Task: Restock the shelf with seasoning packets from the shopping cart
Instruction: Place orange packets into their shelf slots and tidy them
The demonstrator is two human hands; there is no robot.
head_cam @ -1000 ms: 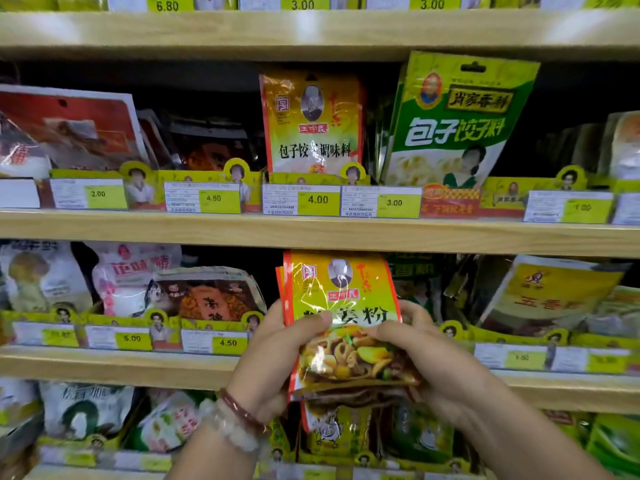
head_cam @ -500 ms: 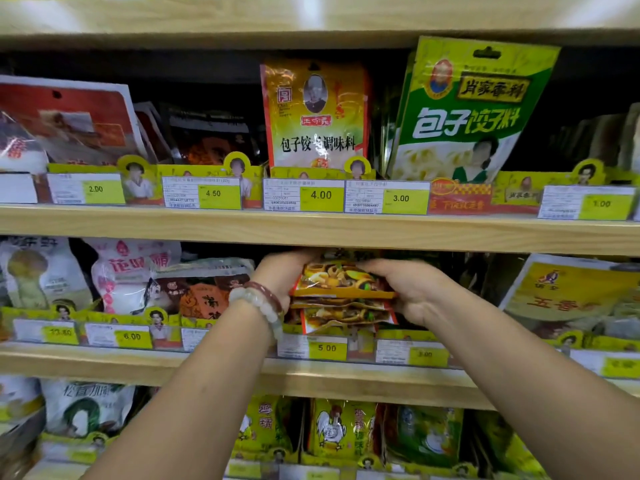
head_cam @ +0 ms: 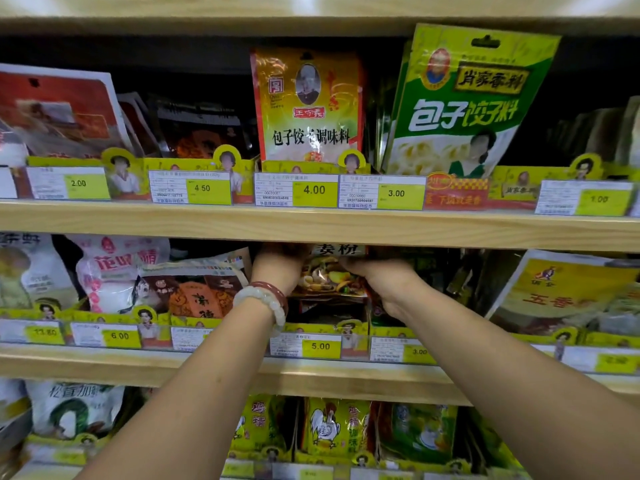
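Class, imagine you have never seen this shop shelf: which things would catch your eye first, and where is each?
Most striking are the two bare forearms reaching up to the middle shelf, where the left hand and right hand hold a stack of seasoning packets above the 5.00 price tag. Next is the big green packet leaning on the upper shelf at right, beside an upright yellow packet.

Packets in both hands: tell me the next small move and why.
Probably lower the packets into the slot behind the 5.00 price tag and let go: the left hand and right hand hold them above it, tops up under the shelf board.
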